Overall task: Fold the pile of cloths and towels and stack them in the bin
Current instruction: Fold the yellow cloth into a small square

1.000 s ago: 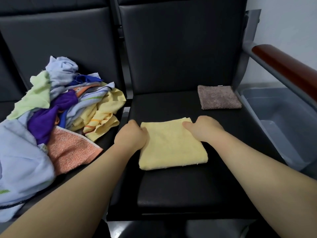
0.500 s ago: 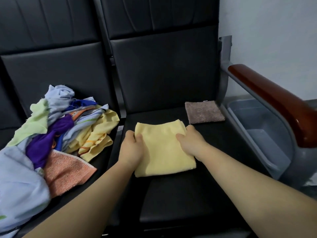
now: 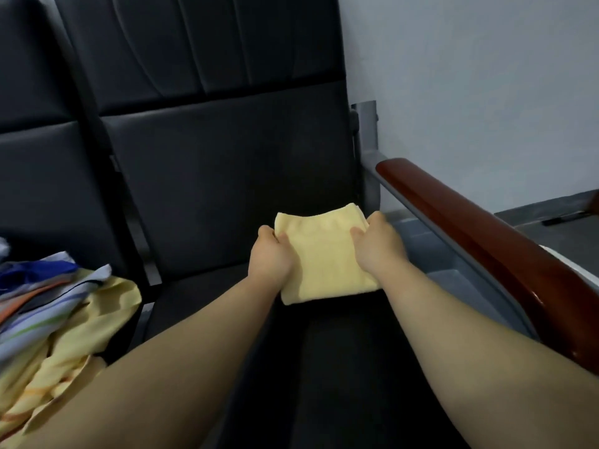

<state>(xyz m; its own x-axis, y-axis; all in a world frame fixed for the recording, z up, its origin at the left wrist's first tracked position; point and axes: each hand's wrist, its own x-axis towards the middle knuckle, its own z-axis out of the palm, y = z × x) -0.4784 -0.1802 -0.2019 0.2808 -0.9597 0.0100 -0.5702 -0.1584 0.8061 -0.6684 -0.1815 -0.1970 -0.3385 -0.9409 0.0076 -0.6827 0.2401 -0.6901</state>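
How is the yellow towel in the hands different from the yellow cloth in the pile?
The folded yellow towel is a neat rectangle; the yellow cloth in the pile is crumpled. The left hand and right hand grip the towel; no hand holds the cloth. The towel is plain; the cloth has orange stripes. Both are pale yellow.

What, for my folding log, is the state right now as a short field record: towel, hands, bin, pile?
held item: folded yellow towel, at the right edge of the black seat, beside the grey bin
left: left hand grips the towel's left edge
right: right hand grips its right edge
bin place: right of the seat, below the wooden armrest
remaining: unfolded cloths heaped on the neighbouring seat, to the left
step: towel not yet in the bin
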